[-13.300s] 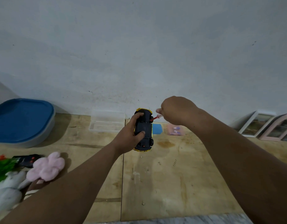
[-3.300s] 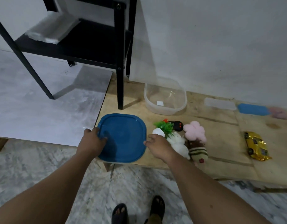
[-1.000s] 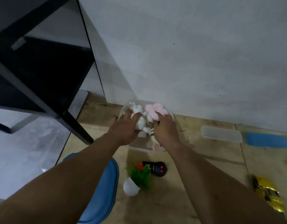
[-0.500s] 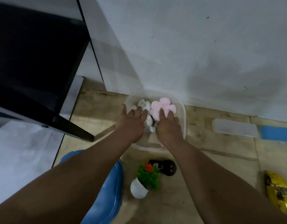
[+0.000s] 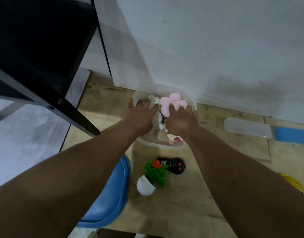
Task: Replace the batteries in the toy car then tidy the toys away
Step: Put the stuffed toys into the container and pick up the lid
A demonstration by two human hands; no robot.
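A clear plastic tub (image 5: 165, 146) stands against the wall with a white plush toy (image 5: 154, 100) and a pink plush toy (image 5: 171, 101) inside. My left hand (image 5: 141, 115) lies flat on the white plush, fingers spread. My right hand (image 5: 180, 118) presses the pink plush with straight fingers. Below the tub lie the black remote control (image 5: 173, 166) and a small fake plant in a white pot (image 5: 152, 177). The yellow toy car (image 5: 292, 183) shows only partly behind my right forearm.
The tub's blue lid (image 5: 111, 194) lies at lower left under my left arm. A black table frame (image 5: 50, 78) stands close on the left. A clear flat case (image 5: 247, 127) and a blue case (image 5: 293, 135) lie by the wall on the right.
Both hands have pushed the plush toys down into the tub and their fingers have spread flat over them. The view has dipped slightly closer.
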